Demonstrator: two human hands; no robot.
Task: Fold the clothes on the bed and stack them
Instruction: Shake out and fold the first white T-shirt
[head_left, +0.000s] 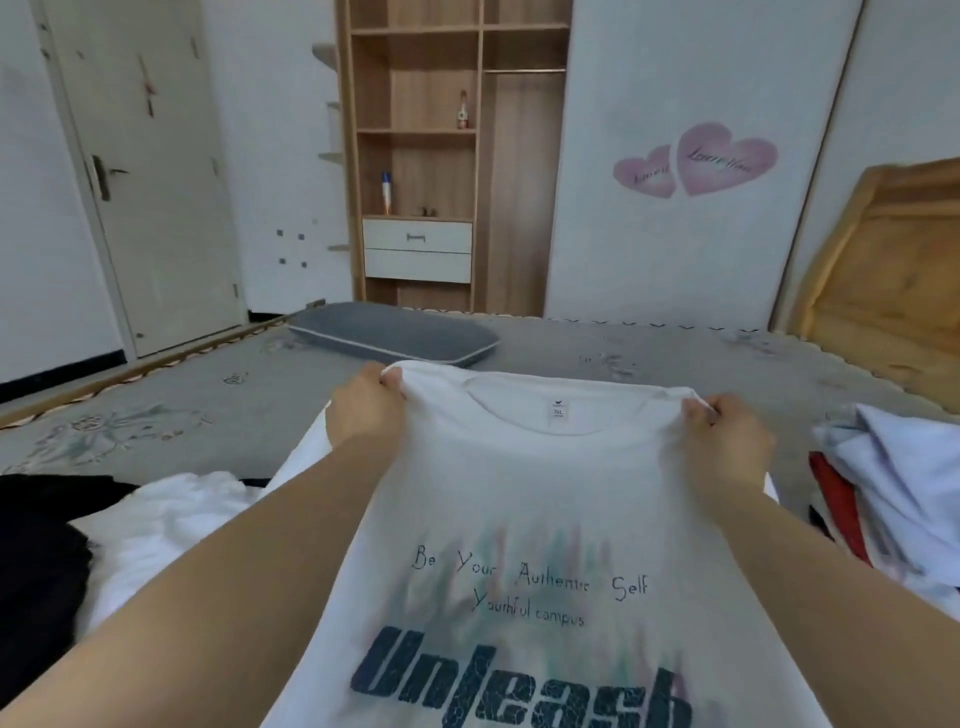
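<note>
**White T-shirt held up by both shoulders over the bed**

Over the near part of the bed (218, 415), a white T-shirt (519, 493) was stretched between two hands, its printed front facing the camera and its collar toward the far side. At the garment's left shoulder, the left hand (366, 410) had its fingers curled round a pinch of cloth; the right hand (727, 436) gripped the right shoulder the same way. The shirt's lower part ran out of the bottom of the view, so its hem could not be seen.

Beyond the collar, a wide stretch of grey patterned bedcover lay bare up to one grey pillow (395, 335) near the far edge. On the left, just beside the left forearm, lay one white garment (166, 525) and one black garment (36, 561), touching each other. On the right, a heap of pale and red clothes (893, 488) sat close to the right forearm; how many pieces it held could not be told. A wooden headboard (893, 291) closed the right edge. Past the far edge stood one open wooden wardrobe (441, 156) with two white drawers, and one door (150, 171) on the left.
</note>
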